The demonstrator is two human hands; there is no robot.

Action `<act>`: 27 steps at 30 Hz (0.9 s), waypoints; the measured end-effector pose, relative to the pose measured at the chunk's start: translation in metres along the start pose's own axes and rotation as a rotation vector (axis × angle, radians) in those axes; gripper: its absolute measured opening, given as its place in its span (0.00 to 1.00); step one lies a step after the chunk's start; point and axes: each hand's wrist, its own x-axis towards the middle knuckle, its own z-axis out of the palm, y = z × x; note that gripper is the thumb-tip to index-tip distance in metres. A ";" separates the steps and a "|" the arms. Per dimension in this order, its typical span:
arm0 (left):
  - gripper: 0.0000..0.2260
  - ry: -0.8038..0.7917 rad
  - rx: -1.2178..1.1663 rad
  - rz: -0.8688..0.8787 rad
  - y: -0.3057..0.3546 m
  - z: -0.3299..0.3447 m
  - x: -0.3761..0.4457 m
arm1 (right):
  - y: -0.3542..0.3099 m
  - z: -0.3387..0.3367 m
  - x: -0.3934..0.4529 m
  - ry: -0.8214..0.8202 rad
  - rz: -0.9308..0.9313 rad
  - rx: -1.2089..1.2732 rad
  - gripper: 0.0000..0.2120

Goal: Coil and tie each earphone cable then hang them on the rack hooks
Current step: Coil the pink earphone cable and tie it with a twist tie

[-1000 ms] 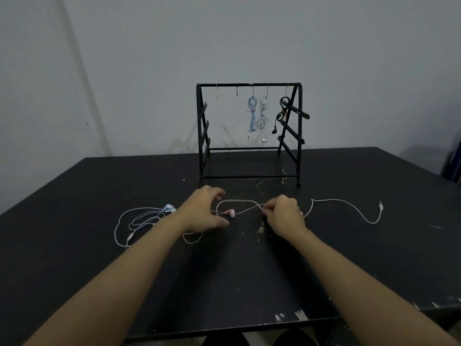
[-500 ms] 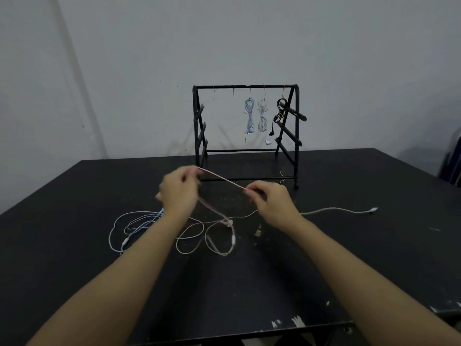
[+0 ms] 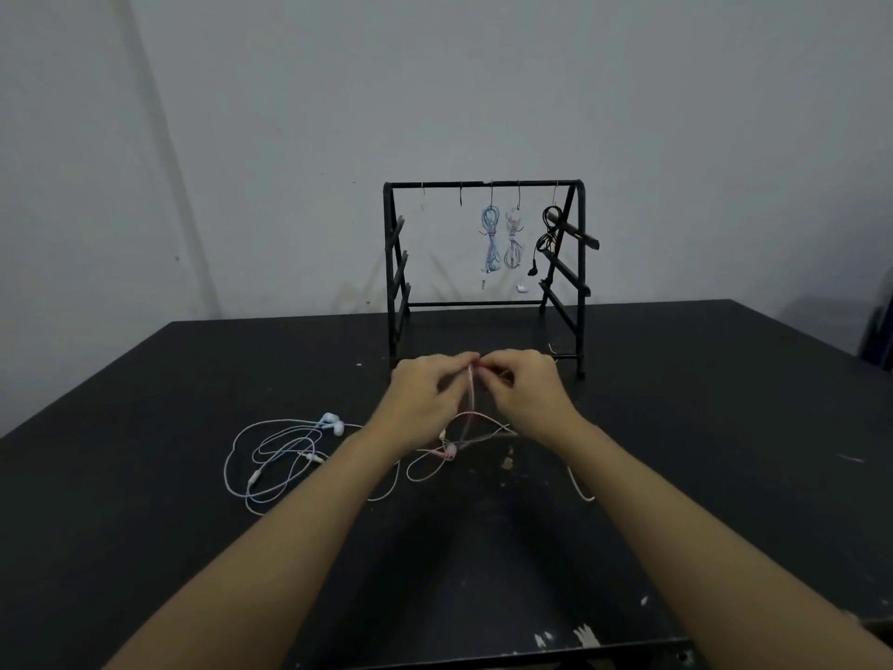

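My left hand (image 3: 425, 394) and my right hand (image 3: 524, 386) meet in front of the rack, both pinching the pink earphone cable (image 3: 471, 403) at the same spot. The folded cable hangs down from my fingers in loose loops onto the table. A pale blue earphone (image 3: 290, 452) lies uncoiled on the table left of my left arm. The black rack (image 3: 483, 185) stands behind my hands. Three tied coils hang from its hooks: a blue one (image 3: 490, 239), a white one (image 3: 513, 241) and a black one (image 3: 548, 229). Two hooks at the left are bare.
The black table (image 3: 700, 452) reaches a grey wall at the back. Its chipped front edge runs near my elbows. A small scrap (image 3: 507, 462) lies by the pink loops. Something dark shows at the far right edge (image 3: 882, 331).
My hands have come together in front of the rack, folding the pink cable between them. The cable's far end has been drawn in from the right side of the table.
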 end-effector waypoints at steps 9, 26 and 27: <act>0.08 0.368 -0.156 -0.158 -0.008 -0.026 0.006 | 0.011 -0.017 0.000 0.029 0.086 -0.004 0.07; 0.08 0.051 0.005 -0.128 0.003 -0.022 0.006 | 0.002 -0.015 0.003 0.022 -0.078 -0.111 0.08; 0.08 0.158 0.005 -0.183 -0.001 -0.027 0.007 | 0.003 -0.020 0.002 0.017 -0.056 -0.096 0.08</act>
